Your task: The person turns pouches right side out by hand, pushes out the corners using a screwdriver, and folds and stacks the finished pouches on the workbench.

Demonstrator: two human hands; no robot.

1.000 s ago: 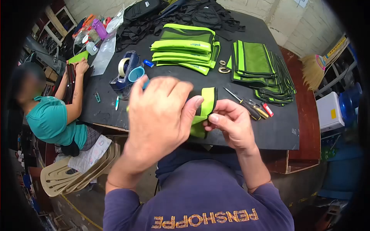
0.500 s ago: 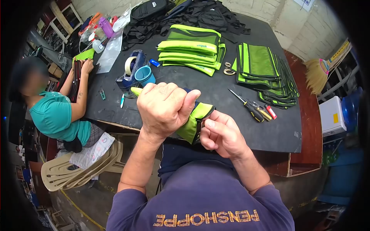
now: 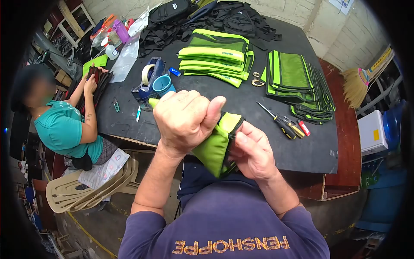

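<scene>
My left hand (image 3: 183, 121) is closed in a fist around a lime-green pouch (image 3: 212, 151) with black trim, its thumb sticking up. A green tip of the pouch pokes out past the far side of that fist. Pinched at the pouch's black-edged end are the fingers of my right hand (image 3: 255, 151); exactly what lies between the fingertips is partly hidden. The pouch is held in the air over the table's near edge, in front of my body.
On the black table (image 3: 189, 95) are stacked green mesh pouches (image 3: 213, 58), green-black panels (image 3: 293, 75), a screwdriver (image 3: 282, 125), pliers (image 3: 295, 127), scissors (image 3: 257, 81), a blue cup (image 3: 163, 85) and a tape dispenser (image 3: 148, 80). A co-worker (image 3: 60, 125) handles dark material at left.
The pouch's body has swung down and opened out, showing more green panel below my hands. My right hand has shifted slightly at the trimmed edge. The co-worker's hands have moved.
</scene>
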